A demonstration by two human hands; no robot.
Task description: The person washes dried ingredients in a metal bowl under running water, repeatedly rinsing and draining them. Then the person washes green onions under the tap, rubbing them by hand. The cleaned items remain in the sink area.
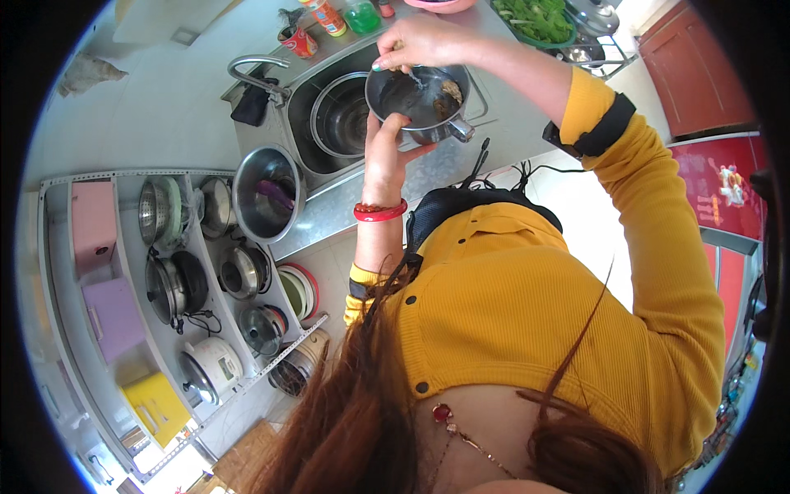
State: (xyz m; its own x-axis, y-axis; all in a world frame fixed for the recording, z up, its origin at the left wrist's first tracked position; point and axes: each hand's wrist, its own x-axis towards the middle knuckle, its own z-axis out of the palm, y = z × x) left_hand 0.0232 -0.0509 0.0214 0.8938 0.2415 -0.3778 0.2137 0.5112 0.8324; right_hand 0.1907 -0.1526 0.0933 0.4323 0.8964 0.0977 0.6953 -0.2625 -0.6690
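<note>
A steel saucepan (419,102) is tilted over the right part of the sink (296,133). My left hand (386,145) grips its near side from below, thumb over the rim. My right hand (426,43) is at the far rim, fingers pinched around a small thing that hardly shows; a thin, pale strand or tool reaches down into the pan. Inside the pan lies a brown, crumpled lump (452,92), with darker residue beside it. The pan's short handle (461,130) points towards me. A large steel bowl or pot (345,114) stands in the sink.
A faucet (259,60) arches at the sink's left. A steel bowl (268,194) with a purple item stands at the counter's left edge, beside a shelf (185,290) of pots. Bottles (362,17) and a red can (299,43) line the back; leafy greens (534,21) are at upper right.
</note>
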